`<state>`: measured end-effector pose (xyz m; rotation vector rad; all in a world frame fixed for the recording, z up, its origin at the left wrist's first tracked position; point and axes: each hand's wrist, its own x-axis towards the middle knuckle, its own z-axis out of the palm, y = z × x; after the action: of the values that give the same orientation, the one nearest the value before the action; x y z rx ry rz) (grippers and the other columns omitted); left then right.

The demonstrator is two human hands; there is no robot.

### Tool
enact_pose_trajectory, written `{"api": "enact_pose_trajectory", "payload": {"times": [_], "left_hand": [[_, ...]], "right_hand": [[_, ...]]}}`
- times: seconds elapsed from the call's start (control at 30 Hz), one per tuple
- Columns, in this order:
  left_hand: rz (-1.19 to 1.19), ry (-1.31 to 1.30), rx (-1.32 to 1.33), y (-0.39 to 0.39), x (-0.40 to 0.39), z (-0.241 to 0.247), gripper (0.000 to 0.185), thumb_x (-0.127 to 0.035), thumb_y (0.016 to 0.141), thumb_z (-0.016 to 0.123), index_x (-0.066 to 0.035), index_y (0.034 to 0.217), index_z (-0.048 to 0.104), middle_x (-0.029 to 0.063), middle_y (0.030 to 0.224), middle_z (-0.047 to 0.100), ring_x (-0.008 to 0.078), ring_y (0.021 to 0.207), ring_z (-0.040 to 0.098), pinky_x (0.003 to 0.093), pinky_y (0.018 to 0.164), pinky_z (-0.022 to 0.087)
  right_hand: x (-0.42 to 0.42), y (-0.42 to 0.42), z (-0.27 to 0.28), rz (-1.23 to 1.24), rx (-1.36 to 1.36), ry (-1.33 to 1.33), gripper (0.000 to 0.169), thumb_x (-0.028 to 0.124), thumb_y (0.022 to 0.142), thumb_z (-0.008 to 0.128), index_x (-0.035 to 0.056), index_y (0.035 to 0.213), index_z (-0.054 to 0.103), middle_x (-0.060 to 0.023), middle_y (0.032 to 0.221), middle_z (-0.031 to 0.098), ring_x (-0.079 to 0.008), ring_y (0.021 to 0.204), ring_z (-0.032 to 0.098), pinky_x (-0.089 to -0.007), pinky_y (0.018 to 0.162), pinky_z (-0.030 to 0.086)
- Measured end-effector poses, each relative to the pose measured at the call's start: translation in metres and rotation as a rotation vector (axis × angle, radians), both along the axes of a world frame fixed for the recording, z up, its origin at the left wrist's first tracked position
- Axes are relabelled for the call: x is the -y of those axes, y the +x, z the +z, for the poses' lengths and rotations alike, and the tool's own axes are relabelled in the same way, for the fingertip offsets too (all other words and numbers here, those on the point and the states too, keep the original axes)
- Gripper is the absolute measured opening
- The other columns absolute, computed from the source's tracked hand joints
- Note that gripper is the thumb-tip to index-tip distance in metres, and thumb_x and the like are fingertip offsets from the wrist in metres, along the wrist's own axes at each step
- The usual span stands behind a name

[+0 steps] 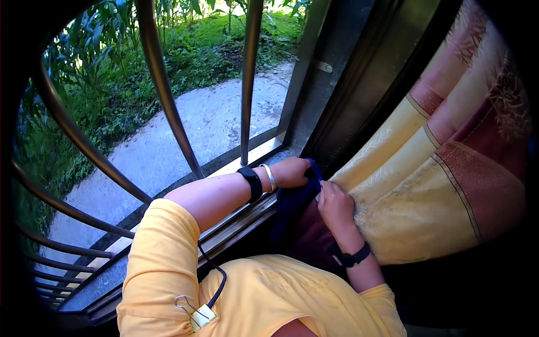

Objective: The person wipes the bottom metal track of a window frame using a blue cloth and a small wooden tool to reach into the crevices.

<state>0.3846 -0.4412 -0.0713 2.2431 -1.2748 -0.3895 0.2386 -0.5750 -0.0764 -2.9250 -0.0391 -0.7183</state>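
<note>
My left hand [291, 172], with a black band and a silver bangle at the wrist, reaches to the right corner of the window sill. Its fingers press a dark blue cloth [294, 198] against the base of the window frame [332, 84]. Close below it, my right hand [335, 204] pinches the same cloth between thumb and fingers, a black band around that wrist. The cloth hangs down from both hands over the inner edge of the sill. Its lower part fades into shadow.
Metal bars [248, 84] stand along the outer side of the sliding-window track [240, 229]. A yellow and reddish curtain [404, 189] hangs at the right, close by my right hand. Outside lie a concrete path [202, 113] and green plants. A black cable [221, 282] is clipped at my sleeve.
</note>
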Motion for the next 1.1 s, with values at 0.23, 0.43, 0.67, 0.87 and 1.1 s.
{"api": "enact_pose_trajectory", "payload": {"times": [0.23,0.43,0.67,0.87,1.1], "left_hand": [[0.089,0.045,0.054,-0.011,-0.012,0.008,0.025,-0.023,0.082,0.057,-0.01,0.101,0.068,0.0182,0.092,0.068,0.036,0.09,0.064,0.0437,0.081,0.051],[0.057,0.027,0.091,-0.002,-0.015,-0.016,0.029,-0.032,0.082,0.061,-0.009,0.097,0.069,0.0184,0.094,0.067,0.0379,0.09,0.063,0.0451,0.08,0.051],[0.053,0.003,-0.024,0.005,-0.016,-0.019,0.031,-0.025,0.074,0.069,-0.008,0.101,0.068,0.0184,0.098,0.068,0.0373,0.093,0.063,0.0435,0.084,0.05],[0.039,0.072,0.012,0.002,-0.024,-0.022,0.024,-0.017,0.08,0.058,-0.004,0.095,0.071,0.0194,0.101,0.068,0.0355,0.097,0.065,0.0411,0.084,0.052],[-0.097,0.252,0.166,-0.028,-0.052,0.027,0.025,-0.018,0.083,0.054,-0.006,0.096,0.072,0.0178,0.101,0.069,0.0338,0.099,0.065,0.04,0.085,0.052]], "right_hand": [[-0.032,0.032,0.02,-0.145,-0.3,-0.454,0.01,0.011,0.083,0.056,0.0086,0.086,0.065,-0.0061,0.078,0.066,-0.0213,0.072,0.069,-0.0356,0.057,0.055],[-0.04,0.081,0.057,0.07,-0.586,-0.649,0.016,0.014,0.082,0.057,0.0121,0.078,0.072,-0.0103,0.078,0.07,-0.026,0.074,0.07,-0.0375,0.062,0.055],[-0.045,0.101,0.082,0.032,-0.818,-0.689,0.021,0.017,0.085,0.055,0.0096,0.091,0.074,-0.0141,0.094,0.071,-0.0293,0.089,0.069,-0.0388,0.075,0.055],[-0.049,0.097,0.075,0.02,-0.818,-0.611,0.02,0.014,0.083,0.056,0.0069,0.09,0.073,-0.0159,0.094,0.07,-0.0312,0.09,0.068,-0.0406,0.075,0.055],[-0.041,0.035,0.055,0.129,-0.719,-0.243,0.015,0.015,0.084,0.056,0.0067,0.084,0.068,-0.0194,0.078,0.066,-0.0379,0.078,0.065,-0.0476,0.07,0.052]]}}
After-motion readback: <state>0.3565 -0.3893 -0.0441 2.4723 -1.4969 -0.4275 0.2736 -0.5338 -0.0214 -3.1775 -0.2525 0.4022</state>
